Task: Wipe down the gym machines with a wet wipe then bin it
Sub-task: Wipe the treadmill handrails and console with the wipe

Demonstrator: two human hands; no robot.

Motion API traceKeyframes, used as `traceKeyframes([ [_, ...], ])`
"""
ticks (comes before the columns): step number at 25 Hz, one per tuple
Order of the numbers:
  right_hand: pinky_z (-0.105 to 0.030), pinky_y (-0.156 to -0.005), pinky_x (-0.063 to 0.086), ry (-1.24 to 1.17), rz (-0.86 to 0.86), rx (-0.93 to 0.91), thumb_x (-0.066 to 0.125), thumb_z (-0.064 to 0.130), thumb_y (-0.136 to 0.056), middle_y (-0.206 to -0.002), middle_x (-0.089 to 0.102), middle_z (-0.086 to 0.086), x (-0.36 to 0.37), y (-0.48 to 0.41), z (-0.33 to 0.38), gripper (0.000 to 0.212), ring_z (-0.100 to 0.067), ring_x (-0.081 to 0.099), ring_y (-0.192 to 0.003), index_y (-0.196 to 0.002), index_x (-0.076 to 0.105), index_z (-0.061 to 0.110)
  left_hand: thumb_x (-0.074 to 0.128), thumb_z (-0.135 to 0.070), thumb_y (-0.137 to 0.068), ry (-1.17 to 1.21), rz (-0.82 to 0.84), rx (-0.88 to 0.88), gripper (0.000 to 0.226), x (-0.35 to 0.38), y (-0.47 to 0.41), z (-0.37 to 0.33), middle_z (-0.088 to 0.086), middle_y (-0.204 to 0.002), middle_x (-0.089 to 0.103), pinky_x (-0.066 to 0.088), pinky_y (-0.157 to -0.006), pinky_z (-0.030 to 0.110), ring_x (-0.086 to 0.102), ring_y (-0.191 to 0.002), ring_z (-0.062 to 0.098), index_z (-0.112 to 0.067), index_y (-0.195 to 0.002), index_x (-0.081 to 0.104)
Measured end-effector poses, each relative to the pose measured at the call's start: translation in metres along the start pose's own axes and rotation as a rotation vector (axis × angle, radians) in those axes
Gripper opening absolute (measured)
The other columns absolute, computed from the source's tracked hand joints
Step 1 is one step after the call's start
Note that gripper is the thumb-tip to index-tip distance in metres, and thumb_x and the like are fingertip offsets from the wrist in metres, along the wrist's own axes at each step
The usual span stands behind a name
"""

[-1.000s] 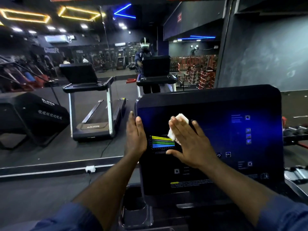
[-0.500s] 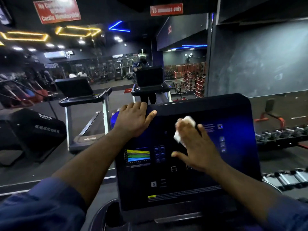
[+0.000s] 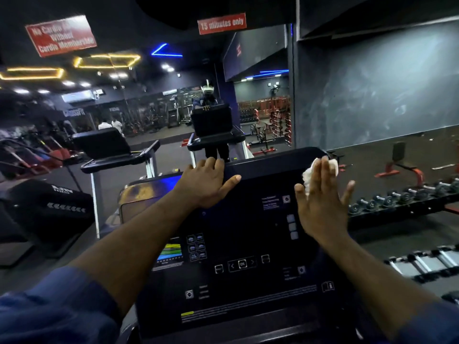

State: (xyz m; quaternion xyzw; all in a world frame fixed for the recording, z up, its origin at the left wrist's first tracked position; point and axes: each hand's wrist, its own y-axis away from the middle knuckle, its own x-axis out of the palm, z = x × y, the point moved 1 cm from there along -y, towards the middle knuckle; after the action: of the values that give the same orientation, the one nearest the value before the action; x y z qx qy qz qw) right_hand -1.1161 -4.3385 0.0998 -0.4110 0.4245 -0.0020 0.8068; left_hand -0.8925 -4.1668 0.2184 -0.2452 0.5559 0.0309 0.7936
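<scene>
A black treadmill console with lit buttons and a small coloured display fills the lower middle of the head view. My left hand grips the console's top edge, fingers curled over it and thumb spread along the front. My right hand lies flat with straight fingers near the console's upper right corner. It presses a crumpled white wet wipe against the panel. Most of the wipe is hidden under the fingers. No bin is in view.
A wall mirror ahead reflects treadmills and the gym hall. A real treadmill hood sits at the left. Dumbbell racks run along the right, with more dumbbells lower down. A dark wall rises at the right.
My right hand has slid the wipe up and to the right, from mid-panel to the upper right corner. My left hand moved from the console's left side to its top edge.
</scene>
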Motion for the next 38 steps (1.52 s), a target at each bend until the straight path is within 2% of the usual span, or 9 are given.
traceKeyframes([
  [4,-0.052,-0.129,0.004,0.102,0.11,-0.55,0.019,0.078,-0.1,-0.175,-0.006,0.001,0.017,0.048,-0.005,0.093,-0.019,0.003,-0.161,-0.167,0.002,0.016,0.015,-0.082,-0.094,-0.007,0.016,0.019,0.087,-0.003,-0.024,-0.049,0.014,-0.141,0.052,0.04,-0.104,0.055,0.051,-0.13,0.035,-0.013,-0.139,0.043],
  [9,-0.054,-0.128,-0.005,0.031,0.055,-0.005,0.014,0.075,-0.1,-0.174,-0.015,-0.007,0.0,0.007,-0.025,0.094,-0.022,-0.011,-0.161,-0.165,-0.008,0.011,0.019,-0.08,-0.095,0.013,0.055,0.006,0.084,-0.002,-0.033,-0.053,0.009,-0.143,0.047,0.036,-0.108,0.053,0.046,-0.133,0.031,-0.016,-0.147,0.037],
  [14,-0.052,-0.127,0.016,0.05,0.121,-0.591,0.034,0.08,-0.098,-0.175,0.006,0.003,0.03,0.105,-0.021,0.093,-0.017,0.015,-0.16,-0.166,0.018,0.018,0.024,-0.082,-0.095,0.028,-0.016,-0.034,0.084,0.004,-0.029,-0.058,0.008,-0.146,0.047,0.033,-0.108,0.052,0.045,-0.134,0.031,-0.018,-0.148,0.035],
  [20,-0.053,-0.129,-0.004,0.048,0.078,-0.082,0.019,0.075,-0.1,-0.174,-0.011,-0.009,0.011,0.038,-0.032,0.097,-0.025,-0.006,-0.161,-0.165,-0.004,0.008,0.018,-0.094,-0.085,-0.007,-0.024,-0.054,0.107,0.014,-0.022,-0.066,0.008,-0.157,0.033,0.025,-0.114,0.054,0.033,-0.142,0.031,-0.017,-0.159,0.017],
  [25,-0.056,-0.125,0.022,0.046,0.25,-0.545,0.032,0.077,-0.1,-0.175,0.003,0.004,0.045,0.163,-0.033,0.09,-0.016,0.013,-0.16,-0.166,0.017,0.019,0.028,-0.081,-0.096,0.0,-0.182,0.03,0.101,0.04,0.023,-0.081,0.004,-0.176,-0.008,-0.001,-0.128,0.058,-0.01,-0.161,0.026,-0.017,-0.167,-0.002],
  [28,-0.059,-0.126,0.018,0.142,0.148,-0.406,0.029,0.072,-0.103,-0.175,0.005,0.0,0.045,0.168,-0.088,0.084,-0.021,0.023,-0.158,-0.166,0.019,0.016,0.043,-0.066,-0.102,0.026,-0.268,0.158,0.089,0.074,0.07,-0.092,0.003,-0.176,0.002,0.012,-0.129,0.055,0.0,-0.162,0.023,-0.013,-0.167,0.013],
  [31,-0.059,-0.127,0.001,0.127,0.086,-0.105,0.025,0.068,-0.105,-0.175,-0.005,-0.011,0.027,0.102,-0.063,0.089,-0.028,0.001,-0.161,-0.166,0.003,0.007,0.051,-0.053,-0.104,0.084,-0.325,0.126,0.08,0.103,0.101,-0.103,0.007,-0.175,0.011,0.019,-0.127,0.055,0.009,-0.162,0.025,-0.01,-0.165,0.024],
  [36,-0.064,-0.123,0.019,0.051,0.264,-0.474,0.03,0.069,-0.105,-0.175,0.005,0.0,0.056,0.197,-0.036,0.082,-0.022,0.011,-0.161,-0.166,0.016,0.016,0.054,-0.047,-0.101,0.296,-0.362,-0.097,0.078,0.146,0.162,-0.13,0.008,-0.174,0.014,0.013,-0.129,0.055,0.011,-0.161,0.027,-0.007,-0.163,0.028],
  [38,-0.066,-0.122,0.02,0.106,0.247,-0.396,0.028,0.067,-0.106,-0.175,0.009,0.003,0.06,0.237,-0.081,0.078,-0.021,0.022,-0.159,-0.165,0.022,0.018,0.053,-0.047,-0.101,0.315,-0.338,-0.145,0.078,0.161,0.186,-0.135,0.007,-0.175,0.012,0.012,-0.129,0.056,0.009,-0.162,0.027,-0.008,-0.164,0.027],
])
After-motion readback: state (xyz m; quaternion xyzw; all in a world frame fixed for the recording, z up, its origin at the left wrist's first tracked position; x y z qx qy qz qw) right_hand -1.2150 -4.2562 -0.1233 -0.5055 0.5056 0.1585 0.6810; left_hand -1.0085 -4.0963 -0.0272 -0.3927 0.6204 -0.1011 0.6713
